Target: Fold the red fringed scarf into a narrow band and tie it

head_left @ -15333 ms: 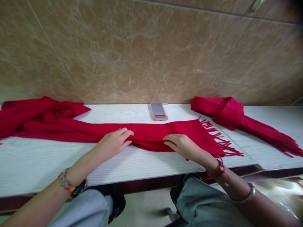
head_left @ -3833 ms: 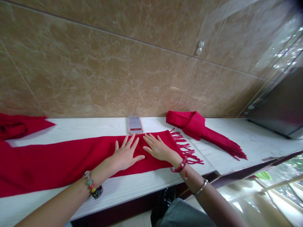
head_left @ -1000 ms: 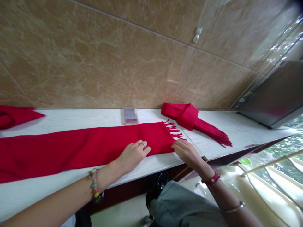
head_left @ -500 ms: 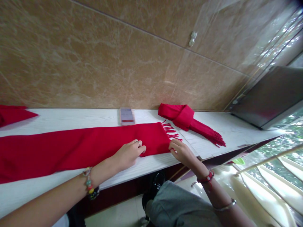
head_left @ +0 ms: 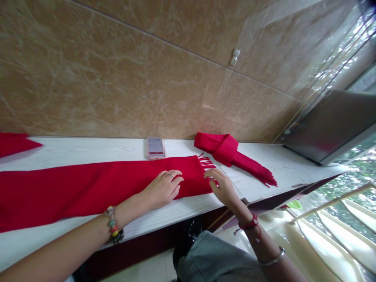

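Note:
A long red scarf (head_left: 96,182) lies flat along the white counter, its fringe at the right end. My left hand (head_left: 164,187) rests on it near that end, fingers spread and lightly bent, with a ring on one finger. Over the fringed edge is my right hand (head_left: 221,186), its fingers curved and apart, nothing gripped between them; it hides part of the fringe and the near corner. Behind and to the right, a second red scarf (head_left: 225,149) lies folded and wrapped over itself, its fringed tail pointing right.
On the white counter (head_left: 73,147), a phone (head_left: 155,148) lies near the brown marbled wall (head_left: 132,86). Some red cloth (head_left: 17,144) shows at far left. A dark grey box-like object (head_left: 337,125) stands at the right end. Pale chairs (head_left: 337,231) are below right.
My right hand has let go of the scarf's near corner and its fingers have opened. My left hand's fingers have uncurled and spread on the cloth. The view has shifted slightly.

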A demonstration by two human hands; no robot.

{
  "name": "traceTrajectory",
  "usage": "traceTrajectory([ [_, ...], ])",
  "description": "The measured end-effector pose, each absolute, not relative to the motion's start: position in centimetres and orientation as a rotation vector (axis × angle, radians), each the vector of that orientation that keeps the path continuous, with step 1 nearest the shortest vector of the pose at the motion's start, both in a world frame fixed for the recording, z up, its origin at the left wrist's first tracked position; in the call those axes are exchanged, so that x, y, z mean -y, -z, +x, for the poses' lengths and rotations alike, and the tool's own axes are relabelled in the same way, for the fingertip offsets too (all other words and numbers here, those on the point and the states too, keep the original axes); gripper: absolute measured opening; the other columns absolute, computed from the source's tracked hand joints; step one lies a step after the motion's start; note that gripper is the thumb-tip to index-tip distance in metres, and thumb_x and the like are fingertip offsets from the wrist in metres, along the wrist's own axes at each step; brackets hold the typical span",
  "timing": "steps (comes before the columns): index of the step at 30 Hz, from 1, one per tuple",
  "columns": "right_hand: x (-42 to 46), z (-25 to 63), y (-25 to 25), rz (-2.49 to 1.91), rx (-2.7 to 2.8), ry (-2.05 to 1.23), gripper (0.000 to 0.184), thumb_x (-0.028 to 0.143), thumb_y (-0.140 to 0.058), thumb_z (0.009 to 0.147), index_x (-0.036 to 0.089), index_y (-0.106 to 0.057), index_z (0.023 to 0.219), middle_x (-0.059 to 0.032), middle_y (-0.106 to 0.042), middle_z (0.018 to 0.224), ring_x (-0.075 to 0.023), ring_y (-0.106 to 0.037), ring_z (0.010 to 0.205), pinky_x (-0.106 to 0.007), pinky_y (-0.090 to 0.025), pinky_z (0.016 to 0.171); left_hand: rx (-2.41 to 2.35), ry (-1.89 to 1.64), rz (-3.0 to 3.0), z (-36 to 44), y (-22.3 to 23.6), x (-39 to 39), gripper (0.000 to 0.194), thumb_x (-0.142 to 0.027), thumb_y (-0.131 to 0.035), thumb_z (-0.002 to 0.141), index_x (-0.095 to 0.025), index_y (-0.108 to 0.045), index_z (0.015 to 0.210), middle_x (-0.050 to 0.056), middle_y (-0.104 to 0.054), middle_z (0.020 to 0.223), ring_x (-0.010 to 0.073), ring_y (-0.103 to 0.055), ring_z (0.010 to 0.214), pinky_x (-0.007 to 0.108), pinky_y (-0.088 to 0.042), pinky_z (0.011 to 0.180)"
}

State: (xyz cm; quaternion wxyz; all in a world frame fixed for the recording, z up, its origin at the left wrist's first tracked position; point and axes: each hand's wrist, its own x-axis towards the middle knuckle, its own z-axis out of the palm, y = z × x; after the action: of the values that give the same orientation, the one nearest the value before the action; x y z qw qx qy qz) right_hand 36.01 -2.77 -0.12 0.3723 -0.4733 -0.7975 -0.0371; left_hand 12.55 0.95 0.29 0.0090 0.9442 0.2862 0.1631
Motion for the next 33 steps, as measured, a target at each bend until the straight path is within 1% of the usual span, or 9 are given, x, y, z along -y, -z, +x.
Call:
traceTrajectory([
  [3,1.4,34.4,0.6,-1.356,1.998,0.138,0.026,0.017,-0.040,0.083,0.017,-0.057,0.102,-0.0126,-0.061,0.108,-0.0219,-0.053,0.104,-0.039,-0.043,0.088,-1.023,-0.336,2.891,13.3,0.7,-1.9,0.046,-0.030,-0.030,0.091,-0.011,-0.037,0.132,0.013,-0.032,0.141,0.0228,-0.025,0.131,0.038,-0.022,0.104],
  [6,0.7,33.2,1.7,-1.547,2.185,0.145,0.042,0.031,-0.039,0.088,0.013,-0.046,0.125,-0.0160,-0.046,0.132,-0.0261,-0.037,0.125,-0.046,-0.032,0.099,-1.088,-0.137,2.811,13.4,1.7,-2.1,0.058,-0.043,-0.029,0.090,-0.013,-0.022,0.139,0.010,-0.019,0.147,0.0229,-0.012,0.135,0.040,-0.015,0.107],
  [8,0.8,33.1,2.3,-1.650,2.309,0.132,0.049,0.036,-0.037,0.090,0.012,-0.039,0.132,-0.0151,-0.038,0.138,-0.0271,-0.029,0.129,-0.049,-0.027,0.102,-1.106,-0.078,2.776,13.3,1.9,-2.0,0.064,-0.049,-0.027,0.089,-0.014,-0.018,0.141,0.009,-0.014,0.148,0.0224,-0.010,0.136,0.041,-0.012,0.107],
  [12,1.8,34.3,2.9,-1.803,2.347,0.088,0.056,0.043,-0.032,0.091,0.010,-0.032,0.136,-0.0152,-0.027,0.143,-0.0270,-0.021,0.132,-0.050,-0.025,0.103,-1.112,-0.046,2.743,12.8,1.4,-1.7,0.080,-0.063,-0.031,0.082,-0.012,-0.012,0.142,0.010,-0.007,0.148,0.0249,-0.005,0.136,0.042,-0.010,0.108],
  [14,2.2,35.2,2.9,-1.855,2.332,0.043,0.058,0.044,-0.031,0.090,0.009,-0.028,0.138,-0.0152,-0.023,0.144,-0.0277,-0.019,0.133,-0.052,-0.025,0.103,-1.091,-0.040,2.723,12.5,1.0,-1.7,0.081,-0.065,-0.029,0.082,-0.014,-0.013,0.142,0.009,-0.006,0.148,0.0252,-0.004,0.136,0.043,-0.009,0.108],
  [18,1.9,35.7,2.3,-1.916,2.257,0.027,0.057,0.042,-0.030,0.091,0.010,-0.028,0.138,-0.0156,-0.025,0.144,-0.0286,-0.016,0.133,-0.054,-0.021,0.103,-1.102,-0.029,2.690,12.0,0.9,-1.6,0.061,-0.047,-0.018,0.091,-0.014,-0.014,0.142,0.007,-0.006,0.148,0.0204,-0.005,0.136,0.040,-0.010,0.108],
  [22,0.2,33.8,1.4,-1.726,2.154,0.161,0.055,0.039,-0.027,0.092,0.011,-0.025,0.139,-0.0155,-0.027,0.143,-0.0262,-0.010,0.135,-0.052,-0.020,0.104,-1.187,-0.079,2.719,11.8,1.3,-1.3,0.060,-0.041,-0.024,0.090,-0.011,-0.016,0.141,0.008,-0.008,0.148,0.0214,-0.007,0.136,0.042,-0.010,0.108],
  [29,-1.5,30.4,2.7,-1.651,2.390,0.055,0.052,0.037,-0.032,0.091,0.012,-0.031,0.137,-0.0143,-0.031,0.141,-0.0266,-0.024,0.131,-0.050,-0.026,0.103,-1.273,-0.028,2.629,10.6,1.3,-1.9,0.085,-0.065,-0.026,0.081,-0.008,-0.012,0.142,0.010,-0.008,0.147,0.0249,-0.007,0.136,0.042,-0.009,0.109],
  [33,-1.5,32.1,3.9,-1.640,2.398,0.157,0.050,0.037,-0.032,0.091,0.011,-0.035,0.134,-0.0173,-0.033,0.140,-0.0279,-0.028,0.129,-0.049,-0.030,0.101,-1.288,-0.020,2.601,9.0,1.4,-2.2,0.092,-0.073,-0.029,0.075,-0.011,-0.013,0.142,0.010,-0.008,0.148,0.0278,-0.006,0.135,0.044,-0.007,0.109],
])
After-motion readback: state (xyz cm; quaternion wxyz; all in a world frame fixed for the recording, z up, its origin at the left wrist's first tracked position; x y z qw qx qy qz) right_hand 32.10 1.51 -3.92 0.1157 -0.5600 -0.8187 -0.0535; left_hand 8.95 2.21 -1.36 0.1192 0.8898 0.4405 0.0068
